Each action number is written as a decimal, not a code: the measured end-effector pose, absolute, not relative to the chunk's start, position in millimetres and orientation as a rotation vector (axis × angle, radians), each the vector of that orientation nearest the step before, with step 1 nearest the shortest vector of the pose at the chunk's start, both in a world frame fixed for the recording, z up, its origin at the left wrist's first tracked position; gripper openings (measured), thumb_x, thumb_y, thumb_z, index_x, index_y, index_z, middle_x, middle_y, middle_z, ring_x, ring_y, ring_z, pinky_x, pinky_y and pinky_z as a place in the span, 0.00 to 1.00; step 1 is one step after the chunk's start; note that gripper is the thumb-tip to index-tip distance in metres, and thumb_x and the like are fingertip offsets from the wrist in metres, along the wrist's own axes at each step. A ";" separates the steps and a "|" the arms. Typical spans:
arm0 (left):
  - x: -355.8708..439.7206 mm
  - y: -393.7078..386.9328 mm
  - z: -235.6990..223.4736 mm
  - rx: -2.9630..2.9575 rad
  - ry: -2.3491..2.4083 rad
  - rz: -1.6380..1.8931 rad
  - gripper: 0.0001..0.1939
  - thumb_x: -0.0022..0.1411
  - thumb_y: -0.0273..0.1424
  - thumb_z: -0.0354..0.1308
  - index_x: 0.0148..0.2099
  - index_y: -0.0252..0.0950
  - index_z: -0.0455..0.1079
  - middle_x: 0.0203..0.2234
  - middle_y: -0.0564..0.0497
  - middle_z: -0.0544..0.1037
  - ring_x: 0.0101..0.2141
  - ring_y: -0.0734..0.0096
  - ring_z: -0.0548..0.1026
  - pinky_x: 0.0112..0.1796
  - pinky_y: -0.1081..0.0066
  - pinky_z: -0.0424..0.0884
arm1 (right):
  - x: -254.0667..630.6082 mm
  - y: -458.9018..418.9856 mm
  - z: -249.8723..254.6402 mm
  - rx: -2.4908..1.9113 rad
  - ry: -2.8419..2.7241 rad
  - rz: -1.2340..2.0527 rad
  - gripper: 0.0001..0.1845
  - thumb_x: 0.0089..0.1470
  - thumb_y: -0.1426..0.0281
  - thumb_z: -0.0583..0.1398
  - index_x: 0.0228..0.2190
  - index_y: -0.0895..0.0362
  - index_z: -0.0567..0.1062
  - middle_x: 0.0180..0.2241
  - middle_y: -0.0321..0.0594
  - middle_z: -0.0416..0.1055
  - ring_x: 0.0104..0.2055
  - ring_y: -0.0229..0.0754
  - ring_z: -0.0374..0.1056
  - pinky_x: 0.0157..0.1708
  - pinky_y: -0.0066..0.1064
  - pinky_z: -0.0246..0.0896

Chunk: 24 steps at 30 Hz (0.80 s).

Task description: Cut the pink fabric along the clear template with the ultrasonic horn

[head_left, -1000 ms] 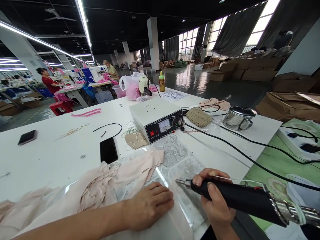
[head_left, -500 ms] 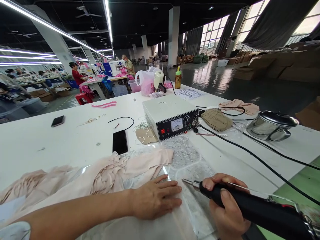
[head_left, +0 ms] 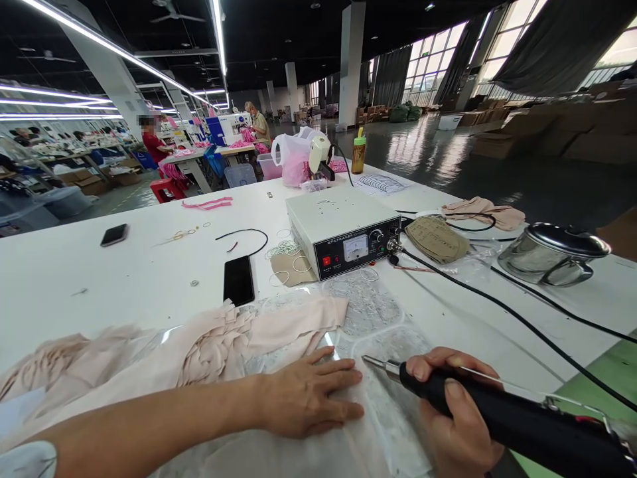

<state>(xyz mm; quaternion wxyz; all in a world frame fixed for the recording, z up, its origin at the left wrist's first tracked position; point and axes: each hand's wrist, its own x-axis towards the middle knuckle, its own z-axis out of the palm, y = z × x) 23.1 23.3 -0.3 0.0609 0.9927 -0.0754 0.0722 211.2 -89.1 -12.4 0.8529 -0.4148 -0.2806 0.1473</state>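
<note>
My left hand (head_left: 308, 396) lies flat, fingers stretched out, on a pale pink fabric piece (head_left: 259, 345) over a clear plastic sheet (head_left: 371, 312) on the white table (head_left: 89, 279). My right hand (head_left: 455, 415) is wrapped round a black handheld tool (head_left: 502, 415) with a thin metal tip (head_left: 375, 363). The tip points left toward my left fingertips, just above the sheet. A black cable (head_left: 497, 309) runs from the tool's side to a white control box (head_left: 343, 229) with a dial and meter.
A black phone (head_left: 238, 279) lies beside the fabric, another phone (head_left: 114, 234) farther left. A steel lidded pot (head_left: 552, 252), tan fabric pieces (head_left: 436, 238), a bottle (head_left: 357, 152) and a plastic bag (head_left: 293, 157) stand behind. People work at sewing tables (head_left: 199, 156) in the background.
The view has swung left and down a little. My left hand's fingers have spread flatter on the fabric, and the tool tip has stayed close to them.
</note>
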 end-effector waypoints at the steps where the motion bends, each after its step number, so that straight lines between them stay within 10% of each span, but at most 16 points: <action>1: 23.1 23.7 -0.9 2.999 -0.226 0.222 0.13 0.71 0.35 0.50 0.54 0.39 0.67 0.57 0.43 0.68 0.60 0.57 0.63 0.59 0.52 0.57 | 211.0 -88.4 -11.9 -0.871 -0.593 0.309 0.04 0.51 0.71 0.59 0.32 0.54 0.69 0.28 0.34 0.67 0.25 0.38 0.64 0.27 0.38 0.66; 24: 28.6 31.8 1.2 2.978 -0.321 0.224 0.13 0.72 0.36 0.49 0.53 0.38 0.68 0.56 0.42 0.69 0.60 0.58 0.63 0.59 0.58 0.59 | 210.4 -94.7 -9.3 -0.851 -0.688 0.320 0.04 0.54 0.69 0.59 0.34 0.52 0.69 0.27 0.33 0.64 0.23 0.36 0.63 0.25 0.35 0.67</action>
